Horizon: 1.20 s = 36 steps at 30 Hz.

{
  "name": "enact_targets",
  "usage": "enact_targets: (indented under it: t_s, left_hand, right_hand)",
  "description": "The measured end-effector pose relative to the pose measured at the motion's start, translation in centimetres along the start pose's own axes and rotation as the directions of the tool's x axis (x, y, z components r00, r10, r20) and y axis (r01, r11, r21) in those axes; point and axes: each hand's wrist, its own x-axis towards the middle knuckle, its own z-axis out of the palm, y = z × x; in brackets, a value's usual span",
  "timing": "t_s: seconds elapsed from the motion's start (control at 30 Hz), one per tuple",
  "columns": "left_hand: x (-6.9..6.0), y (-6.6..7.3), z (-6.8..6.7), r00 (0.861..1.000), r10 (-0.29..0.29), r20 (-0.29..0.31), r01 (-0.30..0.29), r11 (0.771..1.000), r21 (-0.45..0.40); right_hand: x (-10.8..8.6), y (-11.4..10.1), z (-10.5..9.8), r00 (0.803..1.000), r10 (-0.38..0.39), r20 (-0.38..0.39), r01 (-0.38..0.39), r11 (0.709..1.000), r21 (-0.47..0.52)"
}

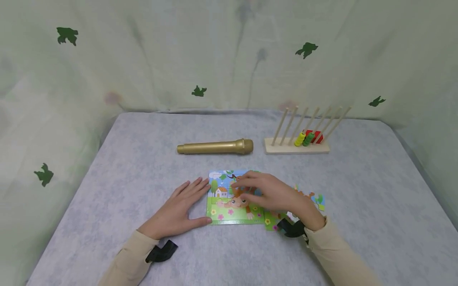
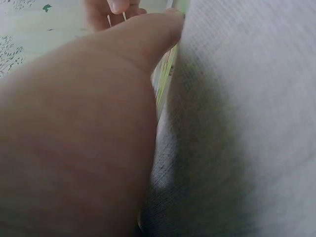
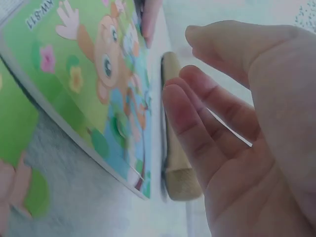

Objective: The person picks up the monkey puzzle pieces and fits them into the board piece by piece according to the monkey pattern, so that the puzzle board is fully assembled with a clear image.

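Note:
A picture puzzle (image 1: 229, 212) of a cartoon monkey, a house and flowers lies flat on the table in its board. My left hand (image 1: 180, 208) lies palm down at the puzzle's left side, fingertips and thumb touching its edge. Above the puzzle's right part hovers my right hand (image 1: 273, 192). In the right wrist view its loosely bent fingers (image 3: 185, 111) stand apart from the thumb and hold nothing. Loose puzzle pieces (image 1: 319, 201) lie to the right, partly hidden under the right wrist. The left wrist view shows mostly the left hand (image 2: 94, 94) and tabletop.
Behind the puzzle lies a gold toy microphone (image 1: 211, 148). At the back right stands a wooden peg rack (image 1: 279, 149) with upright rods and yellow, green and red pieces. A pale curtain (image 1: 214, 51) with leaf-green patches hangs along the table's back.

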Motion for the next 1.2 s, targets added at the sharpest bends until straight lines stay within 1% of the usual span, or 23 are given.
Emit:
enact_targets:
  t_s: [0.27,0.57,0.8,1.0,1.2]
  left_hand:
    - [0.0,0.0,0.1,1.0,0.001,-0.009,-0.001,1.0,0.003]
    - [0.1,0.1,0.2,1.0,-0.015,-0.003,0.015,1.0,-0.001]
    - [0.0,0.2,0.1,1.0,-0.016,0.002,0.016,1.0,-0.004]
    - [-0.1,0.1,-0.2,1.0,-0.01,-0.007,0.01,1.0,0.01]
    - [-0.1,-0.1,0.1,1.0,-0.011,0.001,0.011,1.0,0.001]
  right_hand:
    - [-1.9,0.6,-1.5,0.999,0.017,-0.052,-0.017,1.0,-0.003]
    - [-4.3,1.4,-2.8,0.988,0.07,-0.137,-0.077,0.996,-0.044]
    - [-5.8,1.6,-3.4,0.982,0.088,-0.169,-0.104,0.991,-0.087]
    - [-7.0,2.0,-4.0,0.975,0.079,-0.208,-0.105,0.988,-0.117]
    - [-7.7,2.1,-4.2,0.97,0.116,-0.215,-0.144,0.982,-0.121]
